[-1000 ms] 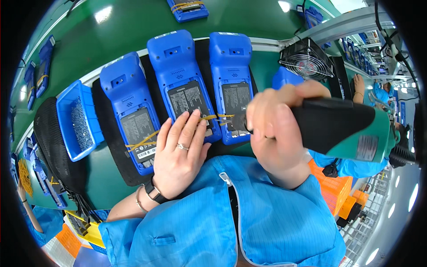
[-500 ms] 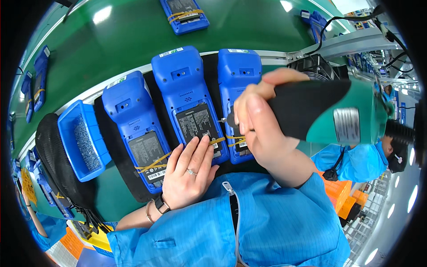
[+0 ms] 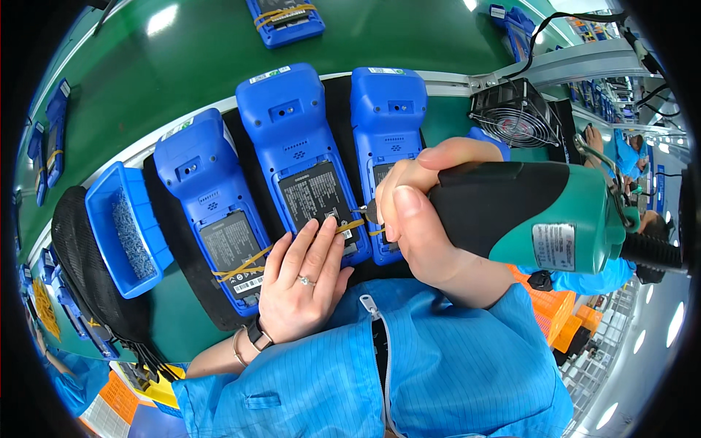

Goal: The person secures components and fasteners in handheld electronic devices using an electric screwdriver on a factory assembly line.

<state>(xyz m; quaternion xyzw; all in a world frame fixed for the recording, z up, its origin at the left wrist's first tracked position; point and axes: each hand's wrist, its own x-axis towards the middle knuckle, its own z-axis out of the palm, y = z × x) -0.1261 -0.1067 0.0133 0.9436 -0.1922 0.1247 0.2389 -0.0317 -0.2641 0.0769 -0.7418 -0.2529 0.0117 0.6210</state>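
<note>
My left hand (image 3: 303, 288) lies with its fingers outstretched on the lower part of the middle blue handheld device (image 3: 282, 109), over its black battery (image 3: 315, 196). A yellow rubber band (image 3: 349, 227) shows by the fingertips. My right hand (image 3: 427, 219) is wrapped round a green and black electric screwdriver (image 3: 504, 204). Its bit points left at the middle device's right edge; contact cannot be made out. Similar devices lie face down on both sides, a left one (image 3: 196, 157) and a right one (image 3: 388, 98), the latter partly behind my right hand.
A blue bin (image 3: 165, 252) of small screws stands left, beside a black mesh bag (image 3: 80, 248). Beyond the metal rail, another banded device (image 3: 288, 25) lies on the green surface. A fan (image 3: 515, 120) stands at the right, under cables. Other people work farther right.
The screwdriver's bit has moved slightly toward me along the middle device's edge, and its body sits lower. The fan is now uncovered. My left hand stays on the device; the whole view has shifted slightly.
</note>
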